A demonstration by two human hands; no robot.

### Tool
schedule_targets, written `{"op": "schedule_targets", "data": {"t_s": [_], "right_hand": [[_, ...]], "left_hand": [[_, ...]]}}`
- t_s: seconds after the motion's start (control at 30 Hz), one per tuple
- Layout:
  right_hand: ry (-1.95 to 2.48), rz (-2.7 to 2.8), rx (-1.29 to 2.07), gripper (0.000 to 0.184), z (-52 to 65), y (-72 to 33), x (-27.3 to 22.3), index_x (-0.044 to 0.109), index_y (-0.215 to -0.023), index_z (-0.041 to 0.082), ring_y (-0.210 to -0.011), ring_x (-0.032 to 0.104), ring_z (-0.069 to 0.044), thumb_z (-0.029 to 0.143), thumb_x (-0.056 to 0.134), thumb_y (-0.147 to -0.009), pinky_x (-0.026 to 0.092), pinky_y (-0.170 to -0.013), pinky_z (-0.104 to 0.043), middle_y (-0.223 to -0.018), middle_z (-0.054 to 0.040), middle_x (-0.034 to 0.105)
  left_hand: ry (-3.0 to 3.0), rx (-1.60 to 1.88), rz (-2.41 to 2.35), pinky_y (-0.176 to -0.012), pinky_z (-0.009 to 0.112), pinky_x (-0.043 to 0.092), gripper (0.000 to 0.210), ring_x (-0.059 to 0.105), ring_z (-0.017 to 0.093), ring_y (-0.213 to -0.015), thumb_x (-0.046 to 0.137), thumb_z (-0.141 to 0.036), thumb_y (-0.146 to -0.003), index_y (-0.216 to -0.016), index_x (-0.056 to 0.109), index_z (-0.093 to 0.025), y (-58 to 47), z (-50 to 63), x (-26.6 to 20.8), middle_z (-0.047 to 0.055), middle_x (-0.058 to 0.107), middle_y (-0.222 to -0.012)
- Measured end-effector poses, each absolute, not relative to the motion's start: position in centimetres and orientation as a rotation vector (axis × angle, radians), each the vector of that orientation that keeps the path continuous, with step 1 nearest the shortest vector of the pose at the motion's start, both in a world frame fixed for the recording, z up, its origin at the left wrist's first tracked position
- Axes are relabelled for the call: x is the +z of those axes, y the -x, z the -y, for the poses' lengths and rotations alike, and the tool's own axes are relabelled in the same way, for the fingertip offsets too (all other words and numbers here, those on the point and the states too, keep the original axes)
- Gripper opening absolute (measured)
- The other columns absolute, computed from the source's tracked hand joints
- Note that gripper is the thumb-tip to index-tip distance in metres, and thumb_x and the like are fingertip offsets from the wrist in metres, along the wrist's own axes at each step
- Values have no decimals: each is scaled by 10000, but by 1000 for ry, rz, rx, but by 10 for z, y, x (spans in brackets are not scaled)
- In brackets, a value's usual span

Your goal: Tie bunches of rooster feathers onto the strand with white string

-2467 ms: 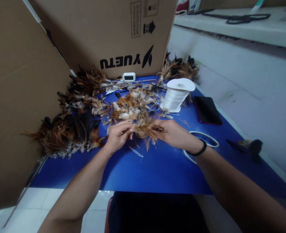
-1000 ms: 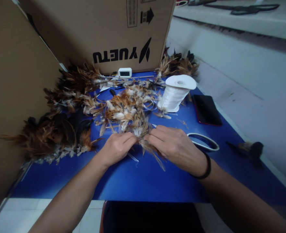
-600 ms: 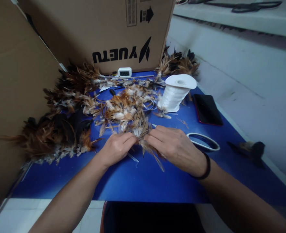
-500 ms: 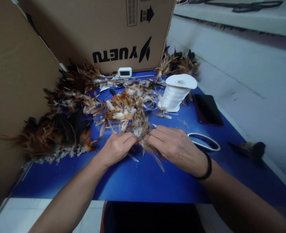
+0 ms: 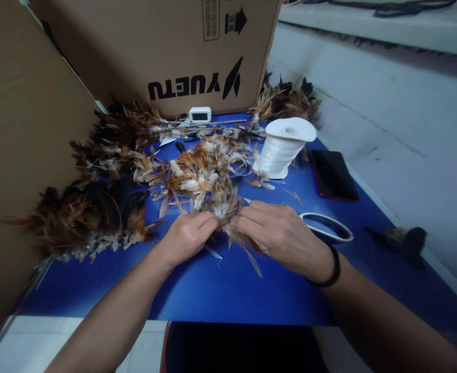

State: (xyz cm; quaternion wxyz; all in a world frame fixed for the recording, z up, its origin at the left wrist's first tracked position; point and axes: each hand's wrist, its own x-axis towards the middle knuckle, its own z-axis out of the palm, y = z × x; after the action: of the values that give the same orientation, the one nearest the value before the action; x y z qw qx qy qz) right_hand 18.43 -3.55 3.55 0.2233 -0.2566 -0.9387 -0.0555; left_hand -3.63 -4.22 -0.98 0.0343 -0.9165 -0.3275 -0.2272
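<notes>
Both hands work close together at the near end of a loose heap of brown and white feathers [image 5: 199,173]. My left hand [image 5: 191,233] is closed, its fingertips pinching a small feather bunch [image 5: 228,230]. Facing it, my right hand [image 5: 277,230] is closed on the other side of the same bunch, and thin feather tips stick out below its fingers. A strip of clear ribbon [image 5: 213,252] pokes out under the left fingers. Beside the right hand lies a white scissor handle [image 5: 329,227]; a pointed tip shows past the knuckles, the rest being covered by the hand.
Behind the heap stands a white ribbon spool [image 5: 278,153]. A dark phone [image 5: 334,175] lies on the right of the blue table [image 5: 228,298]. Dark feather bundles [image 5: 92,217] line the left. A small digital timer [image 5: 200,114] sits before a large cardboard box [image 5: 174,46].
Hardly anything differs. Both hands keep their pinch on the feather bunch in the same place, and the view has shifted very slightly.
</notes>
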Motion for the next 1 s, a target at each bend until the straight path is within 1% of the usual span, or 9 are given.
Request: {"op": "schedule_targets", "data": {"t_s": [0.3,0.57,0.77,1.0], "right_hand": [[719,2603,-6,244,34,-185,32,582,-744,159,-667,452,-135,199,429,-930,334,-618,-273,-717,-24,558],[735,2609,148,202,35,-184,30,626,-836,167,-701,480,-127,208,449,-926,352,-642,-251,-756,-24,577],[728,2572,269,261,32,-184,30,636,-789,160,-677,489,-120,211,426,-935,371,-638,-240,-710,-19,572],[711,2552,304,249,29,-185,30,651,-825,153,-683,501,-123,169,424,-927,394,-658,-244,-719,-26,579]], "left_hand": [[2835,-693,1002,-582,215,439,190,573,107,-692,381,-104,-907,-912,566,-144,36,43,-9,31,618,-809],[2840,-710,994,-586,215,457,201,585,115,-706,382,-102,-901,-913,579,-141,36,43,-9,40,621,-814],[2844,-751,982,-615,216,473,202,592,115,-718,380,-98,-900,-919,577,-140,37,43,-8,45,625,-812],[2846,-801,968,-614,214,475,179,606,118,-740,411,-94,-892,-945,577,-140,36,43,-10,45,644,-848]]}}
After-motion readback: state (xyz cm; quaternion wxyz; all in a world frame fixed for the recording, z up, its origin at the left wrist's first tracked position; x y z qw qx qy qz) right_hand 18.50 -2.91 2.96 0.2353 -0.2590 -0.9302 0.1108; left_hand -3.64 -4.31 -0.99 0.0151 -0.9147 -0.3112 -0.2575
